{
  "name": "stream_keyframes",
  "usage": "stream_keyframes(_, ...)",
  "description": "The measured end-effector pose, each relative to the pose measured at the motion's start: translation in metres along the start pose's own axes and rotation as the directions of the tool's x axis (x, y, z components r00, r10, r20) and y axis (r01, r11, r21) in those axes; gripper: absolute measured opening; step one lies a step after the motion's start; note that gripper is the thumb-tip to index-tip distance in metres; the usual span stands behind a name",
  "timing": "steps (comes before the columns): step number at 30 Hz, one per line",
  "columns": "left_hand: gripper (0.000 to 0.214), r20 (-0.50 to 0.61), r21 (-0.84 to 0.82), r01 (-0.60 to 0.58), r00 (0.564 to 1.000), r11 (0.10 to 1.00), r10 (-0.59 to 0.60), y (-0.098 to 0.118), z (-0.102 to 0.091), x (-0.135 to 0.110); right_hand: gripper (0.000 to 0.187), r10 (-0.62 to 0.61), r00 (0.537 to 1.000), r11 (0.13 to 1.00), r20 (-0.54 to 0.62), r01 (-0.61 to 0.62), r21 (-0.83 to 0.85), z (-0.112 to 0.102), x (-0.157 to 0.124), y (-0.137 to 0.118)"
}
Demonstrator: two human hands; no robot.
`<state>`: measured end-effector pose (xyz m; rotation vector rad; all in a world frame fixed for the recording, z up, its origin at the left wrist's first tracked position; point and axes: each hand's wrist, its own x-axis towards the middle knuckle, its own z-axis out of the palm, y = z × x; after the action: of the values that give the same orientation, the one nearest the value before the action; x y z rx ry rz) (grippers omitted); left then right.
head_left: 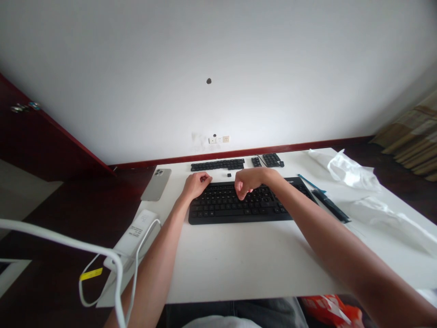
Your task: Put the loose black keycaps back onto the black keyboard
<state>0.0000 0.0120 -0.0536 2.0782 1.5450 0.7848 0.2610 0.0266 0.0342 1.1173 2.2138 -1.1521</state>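
Observation:
A black keyboard [235, 212] lies flat on the white table [239, 259] in front of me. My left hand [198, 184] is at its upper left corner, fingers curled together; whatever they might hold is hidden. Over the middle of the keyboard, my right hand [246, 183] bends down at the wrist with curled fingers close to the keys, and its fingertips are partly hidden. Behind the keyboard sit rows of loose black keycaps [217, 165], a small cluster of keycaps [256, 162] and another block of them [271, 159]. One single keycap [229, 175] lies between my hands.
To the left are a grey phone [157, 184] and a white power strip [134, 234] with a looping white cable [116, 259]. On the right lie a blue thin tool [310, 183], a black long object [330, 206] and crumpled white plastic wrapping [344, 168]. A wall stands behind.

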Motion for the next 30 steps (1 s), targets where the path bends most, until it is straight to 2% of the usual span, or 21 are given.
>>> stream_keyframes(8,0.028,0.001,-0.001,-0.007,1.000,1.000,0.007,0.003,-0.002,-0.001,0.024,0.105,0.993,0.986,-0.054,-0.112,-0.125,0.006,-0.007,-0.020)
stream_keyframes(14,0.027,-0.003,0.001,0.000,1.000,1.000,0.000,0.002,-0.002,-0.001,0.025,0.220,0.972,0.958,-0.088,-0.232,-0.167,0.013,-0.014,-0.037)
stream_keyframes(18,0.027,-0.002,-0.004,-0.002,1.000,1.000,0.002,0.003,-0.002,-0.002,0.021,0.247,0.962,0.952,-0.115,-0.263,-0.156,0.016,-0.015,-0.044)
stream_keyframes(22,0.027,-0.007,-0.008,-0.001,1.000,1.000,0.000,0.005,-0.003,-0.003,0.019,0.256,0.952,0.929,-0.169,-0.291,-0.230,0.020,-0.015,-0.051)
stream_keyframes(25,0.027,-0.006,-0.004,0.000,1.000,1.000,0.000,0.005,-0.003,-0.003,0.020,0.235,0.953,0.926,-0.190,-0.279,-0.254,0.021,-0.015,-0.047)
stream_keyframes(30,0.029,-0.010,-0.012,0.003,1.000,1.000,-0.003,0.003,-0.002,-0.003,0.033,0.177,0.955,0.946,-0.236,-0.231,-0.226,0.021,-0.014,-0.023)
